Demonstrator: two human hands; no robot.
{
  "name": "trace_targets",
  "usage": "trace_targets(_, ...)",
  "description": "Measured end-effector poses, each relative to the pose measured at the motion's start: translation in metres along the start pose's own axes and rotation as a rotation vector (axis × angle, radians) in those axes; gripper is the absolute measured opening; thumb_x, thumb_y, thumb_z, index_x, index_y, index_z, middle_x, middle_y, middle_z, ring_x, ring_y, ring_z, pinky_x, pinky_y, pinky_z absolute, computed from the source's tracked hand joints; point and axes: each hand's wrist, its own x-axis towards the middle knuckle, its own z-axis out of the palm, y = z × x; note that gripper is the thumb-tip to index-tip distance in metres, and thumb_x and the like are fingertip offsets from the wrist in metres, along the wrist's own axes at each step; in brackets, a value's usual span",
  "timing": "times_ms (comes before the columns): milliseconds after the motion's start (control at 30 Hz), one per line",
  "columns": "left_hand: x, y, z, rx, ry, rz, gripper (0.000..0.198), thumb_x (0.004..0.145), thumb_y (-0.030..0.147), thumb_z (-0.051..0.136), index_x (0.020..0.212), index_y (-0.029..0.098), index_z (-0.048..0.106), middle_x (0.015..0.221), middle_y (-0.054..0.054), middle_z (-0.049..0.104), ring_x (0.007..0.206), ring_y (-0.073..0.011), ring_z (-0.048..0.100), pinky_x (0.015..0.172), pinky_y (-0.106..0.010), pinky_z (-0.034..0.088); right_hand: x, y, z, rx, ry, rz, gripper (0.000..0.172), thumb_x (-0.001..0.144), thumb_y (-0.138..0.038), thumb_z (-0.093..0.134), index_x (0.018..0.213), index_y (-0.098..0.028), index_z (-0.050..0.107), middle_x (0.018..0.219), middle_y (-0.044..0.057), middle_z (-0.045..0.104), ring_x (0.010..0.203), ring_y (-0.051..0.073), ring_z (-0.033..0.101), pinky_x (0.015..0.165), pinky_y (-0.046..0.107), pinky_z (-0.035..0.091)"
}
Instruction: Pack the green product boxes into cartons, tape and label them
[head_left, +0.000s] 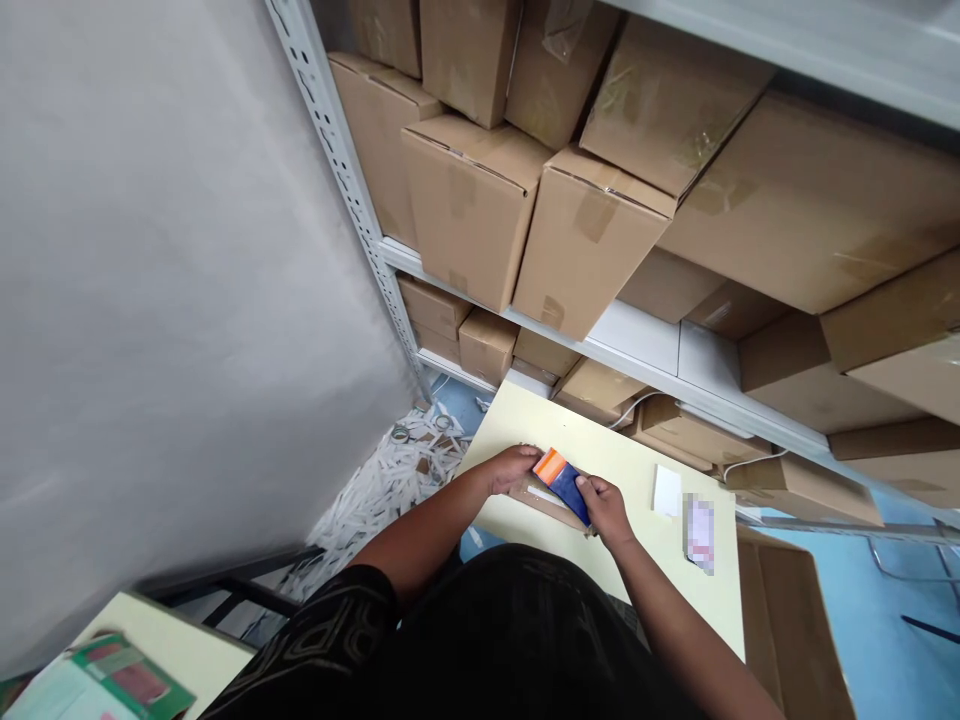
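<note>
A small dark blue packet [568,494] with an orange end is held between both hands above the cream table [607,455]. My left hand [514,468] pinches its orange end at the upper left. On the right side, my right hand [602,508] grips the blue part, thumb on top. Under the packet lies a flat brown cardboard piece [534,497] with a white strip on it, partly covered by the packet and my hands. To the right on the table are a white card [667,491] and a blurred pinkish item [700,534].
Shelves [630,360] stacked with cardboard boxes [480,205] rise beyond the table. White paper strips [375,490] cover the floor at left. An open brown box [787,620] stands right. A green-and-white package [112,675] lies at lower left.
</note>
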Motion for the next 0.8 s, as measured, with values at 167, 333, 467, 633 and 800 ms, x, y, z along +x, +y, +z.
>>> trace_targets(167,0.0,-0.003,0.001,0.029,0.081,0.008,0.044,0.076,0.055,0.077,0.089,0.013,0.073,0.081,-0.005,0.073,0.076,-0.0194,0.068,0.074,-0.031,0.052,0.002,-0.004,0.005,-0.01,-0.003,-0.007,0.058,0.085,-0.07,0.058,0.053,-0.024,0.041,0.052,-0.005,0.037,0.056,0.013,0.037,0.054,0.027,0.033)
trace_targets(333,0.004,-0.006,0.006,0.14,0.247,0.08,0.045,0.086,0.061,0.063,0.082,0.016,0.066,0.073,-0.003,0.068,0.067,-0.0173,0.065,0.068,-0.03,0.052,0.006,-0.009,0.004,-0.093,-0.016,0.042,0.057,0.085,-0.071,0.059,0.055,-0.022,0.05,0.051,-0.005,0.042,0.054,0.014,0.042,0.054,0.026,0.033)
trace_targets(467,-0.002,-0.006,0.007,0.224,0.338,0.113,0.035,0.091,0.052,0.059,0.081,0.019,0.062,0.068,0.002,0.062,0.054,-0.0145,0.06,0.056,-0.027,0.047,0.011,-0.016,-0.007,-0.238,-0.077,0.04,0.056,0.086,-0.069,0.059,0.055,-0.022,0.056,0.05,-0.004,0.049,0.053,0.015,0.048,0.053,0.027,0.034)
trace_targets(633,-0.023,-0.013,-0.02,0.549,0.531,0.285,0.027,0.096,0.04,0.049,0.082,0.02,0.061,0.078,-0.001,0.065,0.063,-0.0148,0.065,0.06,-0.026,0.05,0.008,-0.026,-0.025,-0.413,-0.181,0.005,0.057,0.089,-0.069,0.053,0.056,-0.023,0.057,0.049,-0.003,0.052,0.052,0.016,0.053,0.055,0.028,0.035)
trace_targets(800,-0.03,-0.037,-0.047,0.688,0.626,0.203,0.031,0.1,0.036,0.041,0.085,0.019,0.062,0.087,-0.004,0.066,0.07,-0.0157,0.069,0.072,-0.03,0.054,0.006,-0.036,-0.025,-0.694,-0.247,-0.003,0.058,0.094,-0.07,0.047,0.062,-0.024,0.065,0.057,0.003,0.063,0.06,0.02,0.061,0.058,0.029,0.035)
